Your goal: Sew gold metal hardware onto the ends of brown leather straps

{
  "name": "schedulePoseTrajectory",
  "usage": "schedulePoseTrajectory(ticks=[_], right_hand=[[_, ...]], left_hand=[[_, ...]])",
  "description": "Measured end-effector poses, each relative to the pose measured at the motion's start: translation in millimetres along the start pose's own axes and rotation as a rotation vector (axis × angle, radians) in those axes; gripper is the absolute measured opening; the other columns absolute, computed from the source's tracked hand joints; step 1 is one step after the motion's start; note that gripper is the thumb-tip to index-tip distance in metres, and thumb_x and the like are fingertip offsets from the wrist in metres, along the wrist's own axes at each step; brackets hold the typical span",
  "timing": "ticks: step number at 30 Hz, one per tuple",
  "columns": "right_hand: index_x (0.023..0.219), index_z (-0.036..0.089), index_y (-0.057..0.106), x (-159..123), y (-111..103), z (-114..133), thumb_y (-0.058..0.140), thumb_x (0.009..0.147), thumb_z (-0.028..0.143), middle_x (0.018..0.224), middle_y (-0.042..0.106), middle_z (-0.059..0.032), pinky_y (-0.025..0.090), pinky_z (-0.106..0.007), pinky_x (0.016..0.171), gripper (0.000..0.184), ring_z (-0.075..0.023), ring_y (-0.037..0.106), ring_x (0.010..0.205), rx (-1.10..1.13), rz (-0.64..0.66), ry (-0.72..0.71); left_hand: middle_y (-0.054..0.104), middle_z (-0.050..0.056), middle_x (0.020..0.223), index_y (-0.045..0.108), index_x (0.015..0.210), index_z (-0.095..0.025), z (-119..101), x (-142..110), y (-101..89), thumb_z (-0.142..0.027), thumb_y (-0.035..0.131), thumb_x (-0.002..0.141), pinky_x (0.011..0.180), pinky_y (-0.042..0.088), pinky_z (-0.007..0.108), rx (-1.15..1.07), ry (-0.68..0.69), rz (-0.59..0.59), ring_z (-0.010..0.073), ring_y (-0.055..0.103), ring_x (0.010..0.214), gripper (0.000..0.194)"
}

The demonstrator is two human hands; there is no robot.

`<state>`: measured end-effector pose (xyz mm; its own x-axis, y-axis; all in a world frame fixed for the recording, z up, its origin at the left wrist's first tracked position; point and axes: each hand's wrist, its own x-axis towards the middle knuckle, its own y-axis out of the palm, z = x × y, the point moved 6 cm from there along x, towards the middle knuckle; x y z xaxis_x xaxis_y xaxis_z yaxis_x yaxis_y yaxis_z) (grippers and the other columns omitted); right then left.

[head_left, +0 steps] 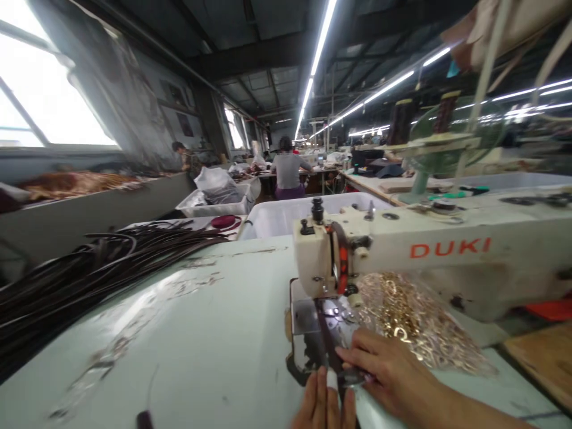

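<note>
A narrow dark strap (pixel 328 333) runs lengthwise over the metal bed plate (pixel 305 319), its far end under the head of a sewing machine (pixel 313 253). Close to the bottom edge, my left hand (pixel 322 405) is closed on the near part of the strap, fingers together on one side and thumb on the other. White tape wraps one of its fingers. From the right, my right hand (pixel 393 372) grips at the strap's side, index fingertip against it. A small shiny metal piece (pixel 353 376) shows between the hands; its kind is unclear.
Gold metal fittings (pixel 397 310) in clear plastic lie under the machine arm. Many dark strips (pixel 111 268) cover the table's left side. A white bin (pixel 277 217) stands behind the table. Farther back, a person (pixel 286 170) sits at another table; another is at left.
</note>
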<state>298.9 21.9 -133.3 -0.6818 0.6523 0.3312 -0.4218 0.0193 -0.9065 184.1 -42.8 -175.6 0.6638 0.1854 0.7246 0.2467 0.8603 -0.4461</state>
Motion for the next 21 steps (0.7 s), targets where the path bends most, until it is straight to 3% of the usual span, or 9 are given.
schedulePoseTrajectory(ticks=[5, 10, 17, 21], right_hand=[[0.116, 0.027, 0.058, -4.9, 0.3, -5.5, 0.041, 0.071, 0.002, 0.095, 0.064, -0.0065, 0.053, -0.022, 0.058, 0.054, -0.0175, 0.064, 0.079, -0.094, -0.130, -0.151], [0.116, 0.028, 0.058, -7.2, -3.9, -7.9, 0.042, 0.068, 0.003, 0.096, 0.066, -0.0059, 0.055, -0.019, 0.059, 0.057, -0.0174, 0.067, 0.078, -0.168, -0.242, -0.243], [0.115, 0.026, 0.059, -3.1, -9.3, -1.5, 0.043, 0.068, 0.003, 0.094, 0.066, -0.0058, 0.054, -0.019, 0.055, 0.055, -0.0167, 0.066, 0.074, -0.139, -0.267, -0.265], [0.116, 0.026, 0.059, -2.0, -5.4, -1.6, 0.043, 0.073, 0.002, 0.089, 0.063, -0.0051, 0.051, -0.022, 0.060, 0.051, -0.0156, 0.062, 0.075, -0.054, -0.122, -0.137]], left_hand=[[0.070, 0.005, 0.065, 0.056, 0.093, -0.010, -17.1, -7.2, 9.9, -0.017, 0.053, 0.086, 0.065, 0.055, 0.033, 0.068, 0.088, 0.079, 0.0247, 0.071, 0.071, 0.011], [0.073, 0.011, 0.079, 0.060, 0.096, -0.010, -26.6, -22.2, 23.4, -0.018, 0.054, 0.087, 0.066, 0.056, 0.031, 0.003, 0.030, 0.302, 0.0251, 0.071, 0.077, 0.014], [0.072, 0.013, 0.091, 0.058, 0.109, -0.008, -18.3, -12.3, 13.1, -0.013, 0.051, 0.087, 0.071, 0.056, 0.034, -0.042, 0.060, 0.417, 0.0268, 0.069, 0.087, 0.024], [0.072, 0.008, 0.089, 0.054, 0.113, -0.007, -6.8, 7.0, -6.6, -0.010, 0.047, 0.089, 0.080, 0.053, 0.035, -0.094, 0.111, 0.377, 0.0243, 0.068, 0.091, 0.025]])
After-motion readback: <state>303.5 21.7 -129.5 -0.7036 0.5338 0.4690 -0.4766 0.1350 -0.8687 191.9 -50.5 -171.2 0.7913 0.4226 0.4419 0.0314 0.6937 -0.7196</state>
